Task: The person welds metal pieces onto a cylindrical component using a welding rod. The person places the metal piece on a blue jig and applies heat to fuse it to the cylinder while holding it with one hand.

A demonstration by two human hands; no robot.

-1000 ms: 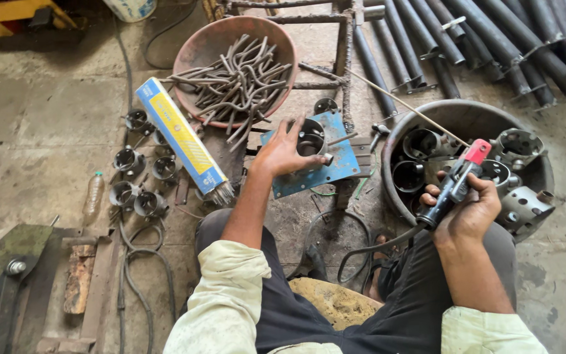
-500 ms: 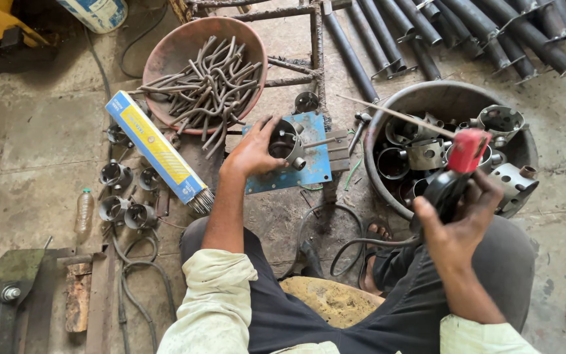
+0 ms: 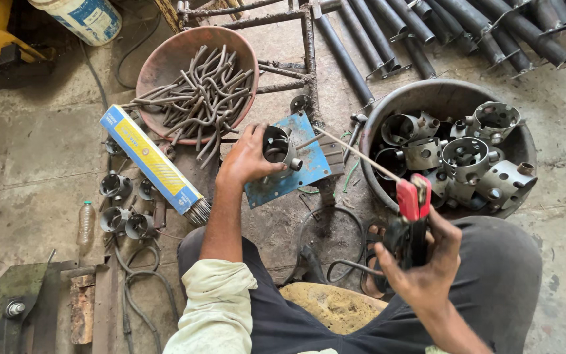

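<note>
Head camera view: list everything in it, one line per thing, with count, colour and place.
Round pan: one, rust-red, upper left, holding bent grey rods.
Metal tub: one, grey, right, full of perforated steel rings.
Blue plate: one, centre, under the ring being held.
Steel ring: one, grey, on the blue plate.
Electrode box: one, blue and yellow, left of centre, open with rods showing.
Finished rings: several, grey, on the floor at left.
Plastic bottle: one, clear, far left.
Pipes: many, dark, along the top.
Bucket: one, white and blue, top left.
Electrode holder: one, red and black, with a thin rod clamped in it.
Left hand: on the steel ring.
Right hand: gripping the electrode holder.
</note>
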